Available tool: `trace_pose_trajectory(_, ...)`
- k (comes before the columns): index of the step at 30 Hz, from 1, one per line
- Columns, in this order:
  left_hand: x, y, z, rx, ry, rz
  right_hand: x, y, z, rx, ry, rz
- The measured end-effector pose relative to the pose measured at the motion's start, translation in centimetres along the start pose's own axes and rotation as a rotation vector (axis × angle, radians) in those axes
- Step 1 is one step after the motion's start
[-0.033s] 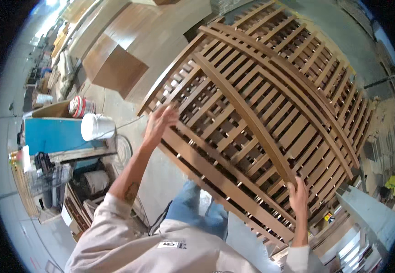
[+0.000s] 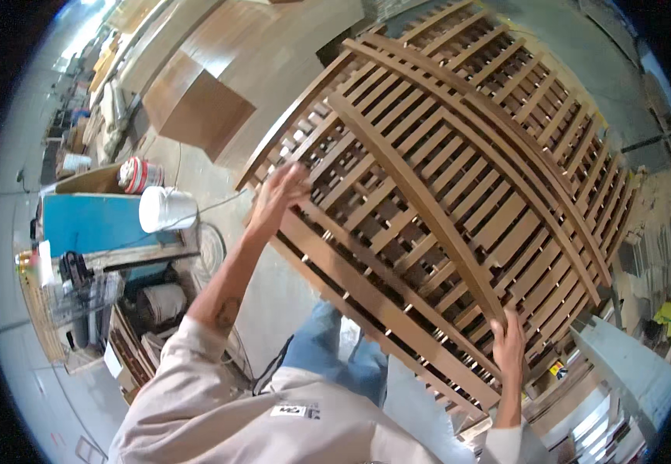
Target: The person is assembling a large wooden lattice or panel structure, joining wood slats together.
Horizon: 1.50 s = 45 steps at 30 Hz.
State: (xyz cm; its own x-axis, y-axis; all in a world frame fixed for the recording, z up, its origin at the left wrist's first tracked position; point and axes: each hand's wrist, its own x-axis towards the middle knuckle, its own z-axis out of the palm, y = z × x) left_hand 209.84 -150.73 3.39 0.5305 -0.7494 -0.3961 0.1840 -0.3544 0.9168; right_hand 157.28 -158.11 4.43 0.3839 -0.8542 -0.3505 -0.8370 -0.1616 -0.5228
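In front of me lie brown slatted wooden panels point(image 2: 498, 224), stacked in layers. A long wooden rail point(image 2: 420, 193) runs diagonally over the slats, from the upper left down to my right hand point(image 2: 509, 344). That hand is closed around the rail's near end, fingers on its side. My left hand point(image 2: 285, 189) is over the left end of the nearest panel, by a wide wooden board point(image 2: 351, 271) along its near side. Its fingers are smeared by motion, so whether they grip anything is hidden.
At left, a white bucket point(image 2: 167, 209) and a red-and-white bucket point(image 2: 142, 176) stand by a blue panel point(image 2: 92, 223). A brown box-like block point(image 2: 204, 116) lies beyond on the floor. A grey metal surface point(image 2: 629, 359) juts in at lower right. A cable point(image 2: 223, 203) stretches behind my left arm.
My left hand has shifted slightly right and up along the panel's end. My right hand stays at the rail's near end, a touch lower in view.
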Motion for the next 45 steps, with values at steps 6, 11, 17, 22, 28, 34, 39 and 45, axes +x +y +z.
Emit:
trace_pose_trajectory(6, 7.1, -0.2, -0.8, -0.294, 0.048, -0.182, -9.5, 2.1, -0.3, -0.184, -0.005, -0.102)
trace_pose_trajectory(11, 5.4, -3.3, -3.3, 0.333, 0.062, -0.149, -10.7, 2.2, 1.9, -0.331, -0.008, -0.179)
trace_pose_trajectory(17, 4.6, -5.3, -5.7, 0.578, 0.089, -0.148, -10.3, 2.6, 4.6, -0.225, 0.075, -0.266)
trace_pose_trajectory(22, 5.0, -4.5, -4.9, 0.462, 0.012, -0.015, -9.5, 2.7, 4.2, -0.195, 0.057, -0.223)
trace_pose_trajectory(28, 6.7, -3.5, -3.8, 0.834, 0.164, -0.095, -7.3, 0.3, 1.1, -0.055, -0.236, -0.09)
trace_pose_trajectory(34, 8.7, -3.6, -5.8, 1.258, 0.212, -0.205, -6.6, -0.6, 1.1, -0.17, -0.295, -0.169)
trace_pose_trajectory(39, 8.6, -3.6, -4.9, 1.422, 0.204, -0.236, -5.7, 1.3, 1.7, -0.022, -0.281, -0.106)
trace_pose_trajectory(45, 10.0, -5.2, -6.2, 1.482, 0.118, -0.134, -4.8, 3.6, 3.1, 0.13, -0.394, -0.118)
